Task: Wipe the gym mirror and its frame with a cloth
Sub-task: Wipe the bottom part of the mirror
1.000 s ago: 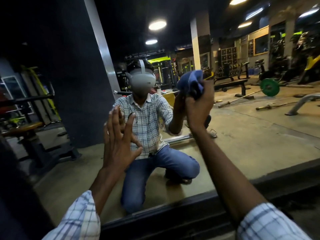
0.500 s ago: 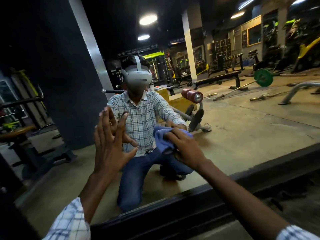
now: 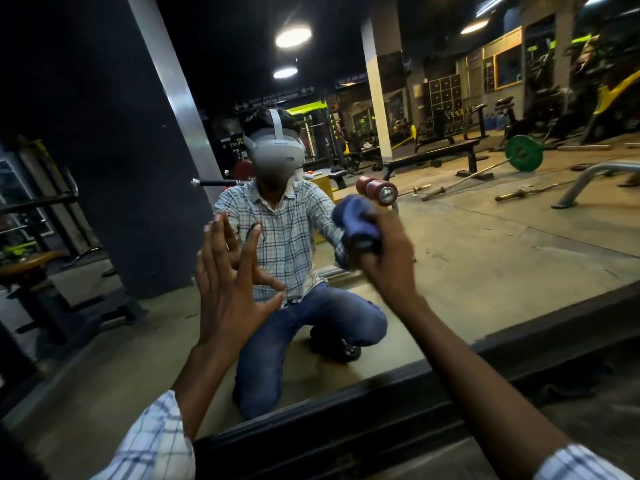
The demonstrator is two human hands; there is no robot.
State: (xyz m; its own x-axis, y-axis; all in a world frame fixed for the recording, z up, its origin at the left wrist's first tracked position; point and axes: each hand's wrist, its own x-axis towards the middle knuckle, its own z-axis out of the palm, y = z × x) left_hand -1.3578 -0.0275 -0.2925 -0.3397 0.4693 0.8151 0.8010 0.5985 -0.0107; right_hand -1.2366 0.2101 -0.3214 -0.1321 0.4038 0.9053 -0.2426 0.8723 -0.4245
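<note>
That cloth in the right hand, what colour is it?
Dark blue cloth, bunched in the right hand; head view.

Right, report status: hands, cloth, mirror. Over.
Left hand open, fingers spread against the mirror. Right hand grips the blue cloth, pressed to it, above the lower frame. No obstruction seen.

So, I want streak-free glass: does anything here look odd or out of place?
Yes: the bare left hand, spread open, touches the mirror left of the bunched cloth in the right hand; it may leave prints.

Gym: barbell (image 3: 485, 174), bench (image 3: 433, 157), mirror (image 3: 519, 254)
</note>
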